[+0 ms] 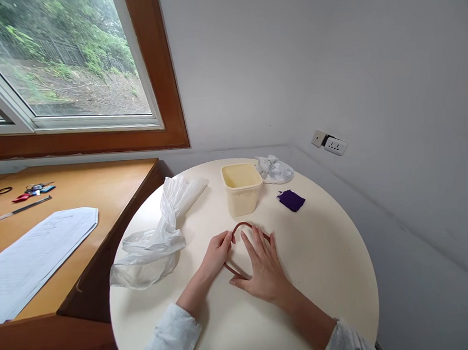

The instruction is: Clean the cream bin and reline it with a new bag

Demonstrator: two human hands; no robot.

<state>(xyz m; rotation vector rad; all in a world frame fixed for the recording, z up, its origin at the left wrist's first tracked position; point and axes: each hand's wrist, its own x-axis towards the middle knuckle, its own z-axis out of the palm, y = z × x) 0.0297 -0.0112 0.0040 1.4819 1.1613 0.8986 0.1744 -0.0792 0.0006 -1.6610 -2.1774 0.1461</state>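
A thin brown cord (pixel 243 224) forms a rounded loop low over the round table. My left hand (pixel 217 255) is closed on the loop's left side, pinching it between thumb and fingers. My right hand (pixel 266 271) has its fingers spread across the loop's right side. Its fingertips touch or cover the cord there, and the thumb lies by the lower strand. Part of the loop is hidden under the right hand. Just beyond the hands stands a cream plastic bin (pixel 243 198), upright and without a lid.
On the round table (pixel 323 275), a crumpled clear plastic bag (pixel 159 243) lies left, a small purple pouch (pixel 291 200) right, and another knotted plastic bag (pixel 275 170) behind. A wooden desk (pixel 111 188) at left bears papers (pixel 44 255), a pen (pixel 20 210) and keys (pixel 34 190).
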